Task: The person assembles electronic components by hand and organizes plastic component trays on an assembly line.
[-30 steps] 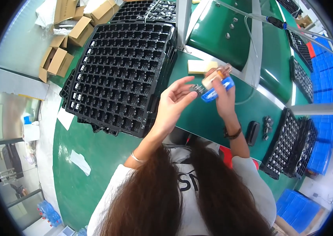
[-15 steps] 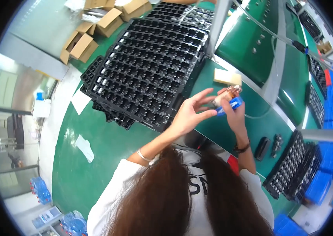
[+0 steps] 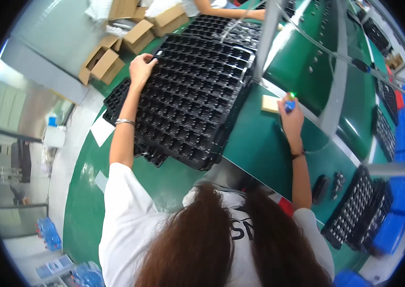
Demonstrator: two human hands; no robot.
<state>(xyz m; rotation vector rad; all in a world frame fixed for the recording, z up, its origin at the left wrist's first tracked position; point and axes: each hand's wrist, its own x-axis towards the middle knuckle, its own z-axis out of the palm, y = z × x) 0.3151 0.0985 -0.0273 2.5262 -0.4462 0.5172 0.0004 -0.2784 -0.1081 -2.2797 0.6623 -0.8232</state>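
Black moulded plastic forms one broad tray point(image 3: 188, 103), gridded with square pockets too many to count; the left hand point(image 3: 142, 71) is at its far left corner, fingers bent and gathered over the rim, and whether they pinch anything cannot be told; right of the tray, above a smooth green tabletop point(image 3: 252, 148), the right hand point(image 3: 292, 117) is closed around one small blue object point(image 3: 290, 105), blurred, a green glint at its top; one pale yellow, brick-shaped block point(image 3: 270, 103) lies between that hand and the tray; well right of the tray are one rounded black case point(image 3: 320, 189), one cluster of metallic parts point(image 3: 338, 184) and two narrow dark trays point(image 3: 370, 213) side by side; beyond its far left corner stand at least three cardboard boxes point(image 3: 138, 37).
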